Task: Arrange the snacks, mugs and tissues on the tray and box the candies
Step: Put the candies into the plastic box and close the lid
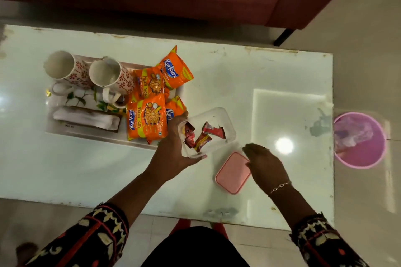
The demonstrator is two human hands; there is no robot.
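L hand (173, 151) grips clear candy box (227, 123) one-handed | R hand (267, 165) fingers straight, touching pink lid (231, 172), no grip | risk: box tips, candies (204, 134) spill

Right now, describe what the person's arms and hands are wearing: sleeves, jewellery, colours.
The left sleeve and right sleeve are black with red bands and cream leaf-like embroidery, ending well short of the wrists. A thin linked bracelet circles the right wrist. The left hand and right hand are ungloved.
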